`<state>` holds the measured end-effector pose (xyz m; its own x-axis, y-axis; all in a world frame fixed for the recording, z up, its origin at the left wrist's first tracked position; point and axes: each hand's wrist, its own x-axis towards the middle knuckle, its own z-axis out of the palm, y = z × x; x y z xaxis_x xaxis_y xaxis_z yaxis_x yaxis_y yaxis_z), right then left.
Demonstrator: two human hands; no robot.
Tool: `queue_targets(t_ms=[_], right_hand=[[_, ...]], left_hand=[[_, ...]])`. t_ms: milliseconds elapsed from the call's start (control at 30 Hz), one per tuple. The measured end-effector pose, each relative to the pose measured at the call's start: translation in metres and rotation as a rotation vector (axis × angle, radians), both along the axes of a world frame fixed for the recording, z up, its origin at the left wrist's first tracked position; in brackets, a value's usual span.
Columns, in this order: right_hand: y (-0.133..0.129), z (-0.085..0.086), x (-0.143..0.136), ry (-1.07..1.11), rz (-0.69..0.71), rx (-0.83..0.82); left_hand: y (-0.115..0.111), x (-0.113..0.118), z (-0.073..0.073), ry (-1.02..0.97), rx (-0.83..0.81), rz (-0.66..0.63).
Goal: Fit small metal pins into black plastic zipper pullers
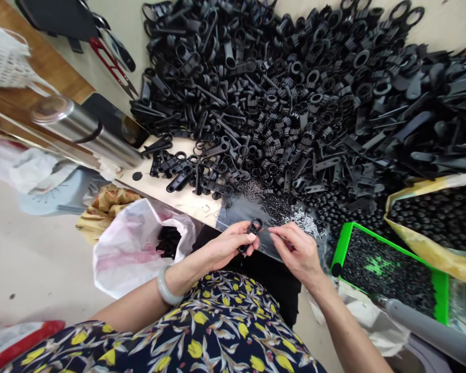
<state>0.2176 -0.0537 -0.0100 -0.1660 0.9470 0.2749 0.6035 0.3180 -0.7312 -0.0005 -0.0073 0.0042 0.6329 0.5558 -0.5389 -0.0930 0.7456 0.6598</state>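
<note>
Between the thumb and fingers of my left hand [233,242] is a black plastic part with a ring-shaped end [256,225]. My right hand [295,251] is just to the right of it, thumb and forefinger pinched together. Whatever sits in that pinch is too small to make out. Small silver pins [306,221] lie in a heap just beyond my right hand. Tiny dark pieces [274,206] are piled beside them on a grey sheet [243,211] at the table edge. Several black ring-ended parts [180,171] lie on the table to the left.
A large heap of black plastic parts [272,98] covers the table. On the right are a green tray [344,243] of small black pieces and a yellow bag [407,235]. Left stand a steel flask [87,129], red-handled scissors [111,62] and a white bag [132,248] below the edge.
</note>
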Motion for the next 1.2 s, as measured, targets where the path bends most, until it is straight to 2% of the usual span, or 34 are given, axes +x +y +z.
queue_targets(t_ms=[100,167,233,333,433,500,567,667,767,867,933,1000,1100,1200], right_hand=[[-0.003,0.000,0.000,-0.022,-0.019,-0.002],[-0.003,0.000,0.000,-0.031,-0.040,-0.011],[-0.004,0.000,0.001,-0.037,-0.052,-0.015],[-0.006,-0.003,0.001,-0.056,-0.059,-0.022],[-0.010,-0.007,0.001,-0.084,-0.065,-0.031],[-0.012,-0.009,0.002,-0.094,-0.071,-0.033],[-0.013,-0.011,0.002,-0.094,-0.080,-0.031],[-0.011,-0.012,0.000,-0.080,-0.094,-0.027],[-0.004,-0.011,-0.004,-0.073,-0.101,-0.038],[0.008,-0.009,-0.012,-0.110,-0.104,-0.086],[0.016,-0.008,-0.019,-0.168,-0.091,-0.123],[0.025,-0.008,-0.026,-0.258,-0.079,-0.144],[0.034,-0.010,-0.036,-0.416,-0.076,-0.136],[0.038,-0.010,-0.041,-0.517,-0.068,-0.122]], left_hand=[[0.000,0.000,-0.002,0.103,0.172,-0.017],[0.001,0.000,-0.003,0.280,0.449,-0.053],[0.003,0.002,-0.004,0.510,0.794,-0.096],[0.007,0.005,-0.009,0.866,1.220,-0.210],[0.010,0.006,-0.016,1.091,1.430,-0.384],[0.011,0.005,-0.021,1.121,1.474,-0.401],[0.011,0.003,-0.023,1.089,1.458,-0.310],[0.011,0.000,-0.019,0.952,1.329,-0.077],[0.010,-0.002,-0.009,0.803,1.065,0.110],[0.011,-0.003,-0.005,0.732,0.799,0.216],[0.011,-0.003,-0.007,0.668,0.687,0.278],[0.010,-0.003,-0.011,0.600,0.595,0.314],[0.009,-0.004,-0.016,0.573,0.477,0.281],[0.009,-0.006,-0.018,0.583,0.479,0.246]])
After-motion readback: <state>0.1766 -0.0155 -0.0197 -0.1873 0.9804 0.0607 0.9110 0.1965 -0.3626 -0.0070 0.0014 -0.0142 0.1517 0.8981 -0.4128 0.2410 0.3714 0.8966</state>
